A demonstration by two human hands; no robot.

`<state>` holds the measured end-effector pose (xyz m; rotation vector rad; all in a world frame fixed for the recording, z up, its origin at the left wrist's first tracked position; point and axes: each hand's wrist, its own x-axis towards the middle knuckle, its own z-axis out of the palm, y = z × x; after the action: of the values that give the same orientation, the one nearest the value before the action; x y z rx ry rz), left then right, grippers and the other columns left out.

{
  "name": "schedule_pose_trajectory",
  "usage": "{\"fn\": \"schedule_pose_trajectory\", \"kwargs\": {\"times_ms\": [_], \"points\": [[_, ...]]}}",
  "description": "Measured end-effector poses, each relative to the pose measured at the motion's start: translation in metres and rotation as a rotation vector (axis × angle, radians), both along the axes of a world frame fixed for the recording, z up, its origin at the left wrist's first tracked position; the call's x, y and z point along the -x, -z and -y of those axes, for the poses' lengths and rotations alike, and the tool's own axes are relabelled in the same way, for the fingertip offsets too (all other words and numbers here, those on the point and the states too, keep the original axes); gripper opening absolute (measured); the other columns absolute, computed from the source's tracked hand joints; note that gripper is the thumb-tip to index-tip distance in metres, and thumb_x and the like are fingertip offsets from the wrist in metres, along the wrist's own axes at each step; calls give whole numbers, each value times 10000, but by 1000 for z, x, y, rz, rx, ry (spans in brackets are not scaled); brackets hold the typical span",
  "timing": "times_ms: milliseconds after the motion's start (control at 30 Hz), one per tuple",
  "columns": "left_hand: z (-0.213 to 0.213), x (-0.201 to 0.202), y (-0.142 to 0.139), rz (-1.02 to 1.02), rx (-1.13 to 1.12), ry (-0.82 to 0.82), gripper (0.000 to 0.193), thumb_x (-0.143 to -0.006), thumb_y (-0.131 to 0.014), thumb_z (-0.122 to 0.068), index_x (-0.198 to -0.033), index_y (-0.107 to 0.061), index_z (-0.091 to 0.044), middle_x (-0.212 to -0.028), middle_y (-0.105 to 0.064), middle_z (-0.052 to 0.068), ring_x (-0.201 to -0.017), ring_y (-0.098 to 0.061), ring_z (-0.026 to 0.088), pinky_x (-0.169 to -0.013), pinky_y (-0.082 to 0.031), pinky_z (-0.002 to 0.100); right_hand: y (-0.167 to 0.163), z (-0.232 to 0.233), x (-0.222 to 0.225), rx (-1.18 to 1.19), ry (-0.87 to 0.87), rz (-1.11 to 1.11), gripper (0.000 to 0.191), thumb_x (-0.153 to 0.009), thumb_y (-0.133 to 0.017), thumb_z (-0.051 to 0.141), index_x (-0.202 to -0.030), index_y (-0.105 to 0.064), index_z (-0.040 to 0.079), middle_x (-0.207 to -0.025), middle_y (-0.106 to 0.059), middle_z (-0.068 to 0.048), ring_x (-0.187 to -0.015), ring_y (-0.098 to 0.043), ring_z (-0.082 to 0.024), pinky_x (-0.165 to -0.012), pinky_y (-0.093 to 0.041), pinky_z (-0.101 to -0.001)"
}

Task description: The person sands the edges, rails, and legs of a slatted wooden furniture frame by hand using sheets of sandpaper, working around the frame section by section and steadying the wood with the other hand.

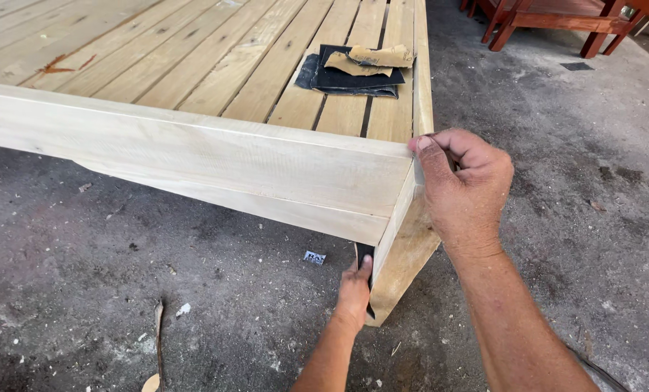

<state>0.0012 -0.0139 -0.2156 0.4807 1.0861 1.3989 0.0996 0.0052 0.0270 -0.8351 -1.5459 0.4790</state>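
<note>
A: Head view: the corner of an unfinished slatted wooden frame (pixel 252 156) is being gripped by the right hand (pixel 464 190), its fingers curled together over the top edge and the thumb pressed flat at the corner. Lower down, a strip of dark sandpaper (pixel 364 255) is being pinched against the corner leg (pixel 404 254) by the left hand (pixel 355 292), fingers closed on it.

B: How is that best being handled, judging from here?

A: The frame is probably being steadied well from above; the sandpaper is likely better kept flat on the leg's edge and worked along the grain (so no cross-scratches are left).

B: And what is not being shown?

A: The left fingers are largely being hidden behind the leg, and the foot of the leg is hard to make out against the concrete floor (pixel 157 290). Spare sandpaper sheets (pixel 357 69) are lying on the slats, well apart; reddish furniture (pixel 557 18) is being cut off at the top.
</note>
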Motion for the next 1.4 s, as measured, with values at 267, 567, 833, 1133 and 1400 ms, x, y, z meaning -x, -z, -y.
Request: {"fn": "schedule_pose_trajectory", "kwargs": {"times_ms": [267, 567, 833, 1133, 1400], "points": [[23, -15, 20, 5, 171, -106, 386, -1027, -553, -357, -1232, -679, -55, -1197, -748, 91, -1105, -608, 176, -1081, -376, 367, 0, -6, 3, 56, 7, -48, 156, -1011, -673, 90, -909, -776, 33, -723, -643, 37, -642, -508, -22, -562, -395, -222], [94, -22, -67, -115, -592, -538, 456, -1027, -488, -183, -1449, -526, -16, -1459, -622, 128, -1342, -577, 228, -1138, -420, 340, 6, -26, -4, 212, -248, -279, 191, -1010, -616, 109, -941, -765, 10, -863, -726, -16, -755, -612, -79, -719, -504, -250], [31, -56, -160, -575, -780, -584, 458, -1062, -489, -178, -1456, -539, 50, -1479, -610, 200, -1393, -580, 312, -1165, -425, 394, 37, -36, -9, 258, -408, -550, 334, -1076, -449, 162, -1206, -699, -18, -1154, -727, -119, -1049, -678, -186, -977, -527, -313], [45, -58, -135, -375, -638, -547, 487, -1048, -501, -245, -1427, -561, 54, -1444, -633, 160, -1346, -588, 246, -1133, -435, 387, 44, -37, -2, 336, -375, -664, 319, -1073, -423, 130, -1232, -670, 4, -1141, -741, -152, -1034, -705, -213, -954, -563, -344], [65, -27, -252, -1012, -958, -778, 434, -1096, -507, -161, -1460, -568, 66, -1531, -578, 201, -1479, -513, 331, -1269, -364, 468, 52, -38, -3, 399, -438, -766, 372, -1093, -411, 225, -1258, -646, -11, -1170, -729, -176, -1071, -691, -237, -1001, -553, -382]]}}
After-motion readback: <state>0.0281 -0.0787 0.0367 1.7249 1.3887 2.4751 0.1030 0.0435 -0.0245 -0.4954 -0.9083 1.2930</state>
